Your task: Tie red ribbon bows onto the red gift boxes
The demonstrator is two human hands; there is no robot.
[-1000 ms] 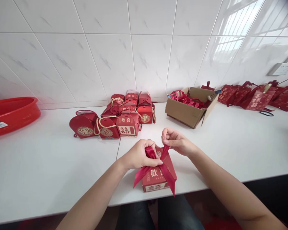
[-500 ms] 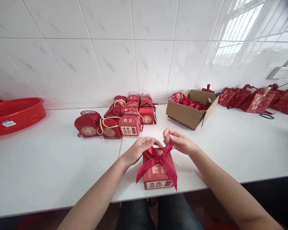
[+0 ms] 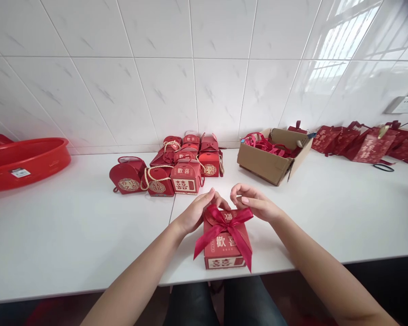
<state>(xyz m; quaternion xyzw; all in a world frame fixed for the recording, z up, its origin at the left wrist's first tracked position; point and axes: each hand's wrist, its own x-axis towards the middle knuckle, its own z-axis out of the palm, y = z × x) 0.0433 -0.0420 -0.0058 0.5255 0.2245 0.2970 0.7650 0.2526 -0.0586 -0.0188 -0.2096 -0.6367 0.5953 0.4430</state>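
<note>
A red gift box (image 3: 221, 249) with gold characters stands near the table's front edge. Tied across its top is a crimson ribbon bow (image 3: 228, 225), its two tails hanging down the front. My left hand (image 3: 200, 212) is at the box's back left corner, thumb lifted off the bow and fingers partly hidden behind the box top. Just beyond the back right corner, my right hand (image 3: 256, 203) hovers with bent fingers and thumb apart, holding nothing. The right loop of the bow sticks out freely below it.
Several finished-looking red boxes (image 3: 185, 179) are grouped at the back. A cardboard carton (image 3: 263, 166) holding red ribbons stands behind my right hand. Red paper bags (image 3: 370, 145) line the wall at right. A large red basin (image 3: 37, 165) sits at left.
Both hands have let go of the bow's loops. My left thumb has risen, and the right loop now extends sideways instead of up toward my right fingers. The view has shifted slightly.
</note>
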